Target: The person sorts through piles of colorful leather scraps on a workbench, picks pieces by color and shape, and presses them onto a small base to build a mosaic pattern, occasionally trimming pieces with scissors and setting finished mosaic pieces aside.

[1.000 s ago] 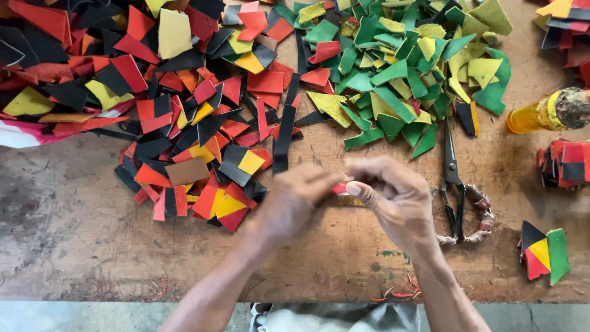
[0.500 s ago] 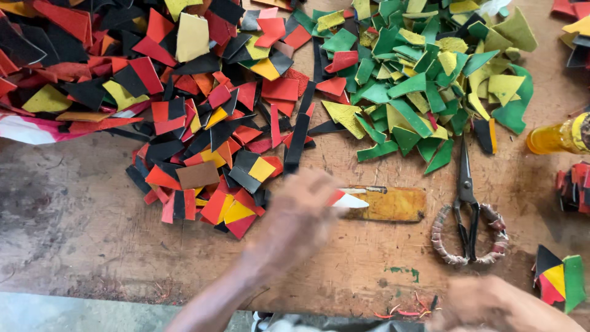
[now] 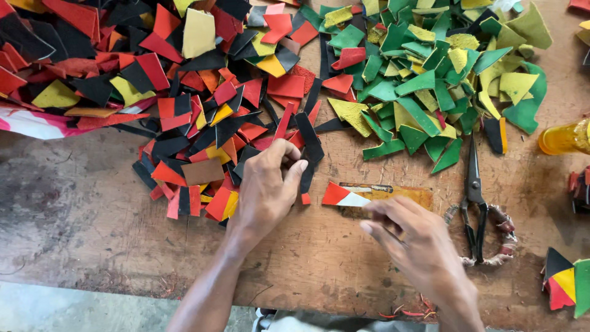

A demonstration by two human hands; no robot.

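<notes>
My left hand reaches into the edge of a heap of red, black and yellow cut pieces; its thumb and fingers close around a narrow black strip. My right hand hovers low over the wooden table, fingers apart and holding nothing, just right of a small red-and-white triangular piece that lies on a flat yellow-brown block.
A pile of green and yellow-green pieces lies at the upper right. Black scissors with wrapped handles rest right of my right hand. A yellow bottle and small stacked multicoloured pieces sit along the right edge.
Both hands were together at the table's middle. The left hand has moved up to the heap and taken a black strip; the right hand dropped away, then returned beside the red-and-white piece.
</notes>
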